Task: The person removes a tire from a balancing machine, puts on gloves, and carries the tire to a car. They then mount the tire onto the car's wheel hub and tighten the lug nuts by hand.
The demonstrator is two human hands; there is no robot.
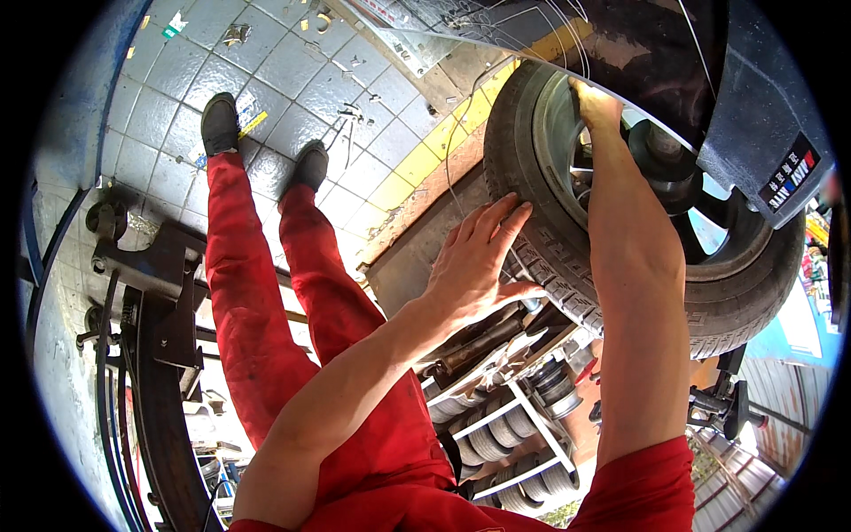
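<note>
A tyre (519, 133) on a metal wheel rim (740, 262) stands in front of me at the right, mounted on a dark hub piece (665, 168) at its middle. My left hand (474, 262) is at the tyre's tread, fingers stretched out and holding nothing; whether the fingertips touch the rubber I cannot tell. Reaching across the wheel, my right arm puts my right hand (600, 108) at the far inner side of the rim. Its fingers are mostly hidden by the edge of a dark machine panel (638, 75), so their grip does not show.
A dark blue machine body (767, 133) with a sticker stands at far right. Racks of tyres (505, 430) show at the bottom. Dark metal equipment (160, 310) with hoses is at left. A pliers-like tool (347, 124) and scraps lie on the tiled floor (292, 66) near my shoes.
</note>
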